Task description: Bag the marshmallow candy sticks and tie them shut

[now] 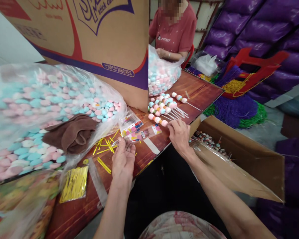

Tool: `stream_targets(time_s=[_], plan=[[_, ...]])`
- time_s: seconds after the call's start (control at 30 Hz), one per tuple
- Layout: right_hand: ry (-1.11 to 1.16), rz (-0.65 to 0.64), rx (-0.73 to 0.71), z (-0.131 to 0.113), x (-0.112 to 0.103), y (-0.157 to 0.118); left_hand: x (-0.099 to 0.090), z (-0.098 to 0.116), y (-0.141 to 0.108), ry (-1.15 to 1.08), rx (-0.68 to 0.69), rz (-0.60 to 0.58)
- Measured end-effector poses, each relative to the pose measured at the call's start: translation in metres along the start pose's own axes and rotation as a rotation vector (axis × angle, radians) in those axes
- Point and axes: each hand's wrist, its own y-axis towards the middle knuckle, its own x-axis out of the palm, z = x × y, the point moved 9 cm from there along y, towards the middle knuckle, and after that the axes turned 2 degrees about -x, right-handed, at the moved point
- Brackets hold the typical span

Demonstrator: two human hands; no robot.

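Note:
My right hand [178, 136] is closed in a pinch at the lower end of a marshmallow skewer [158, 119], whose stick is hidden by the fingers. The skewer's pink, white and orange pieces point away from me to the left. My left hand [123, 157], palm up, has its fingertips closed on the near end of a clear printed plastic bag [144, 133]; the exact grip is partly hidden. More finished skewers [164, 103] lie in a pile just beyond my right hand. Yellow twist ties [104, 165] are scattered beside my left hand.
A large clear sack of marshmallows [52, 93], a brown cloth [71, 132] and a pack of ties [74, 184] lie left. A tall carton [109, 49] stands behind. An open carton [251, 166] sits at right. Across the table [199, 88] sits a person [175, 33].

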Motion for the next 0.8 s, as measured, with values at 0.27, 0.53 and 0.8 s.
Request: stream_targets(time_s=[0.27,0.53,0.8], plan=[[0.696,-0.007,0.062,-0.017,-0.033,-0.052,0.004,0.0,-0.001,-0.027,0.011,0.019],[0.586,-0.098,-0.091,-0.02,-0.04,-0.052,0.01,0.003,0.0,0.067,0.088,-0.15],[0.662,-0.265,-0.078,-0.024,-0.031,-0.053,0.026,0.009,-0.004,0.209,0.219,-0.352]])
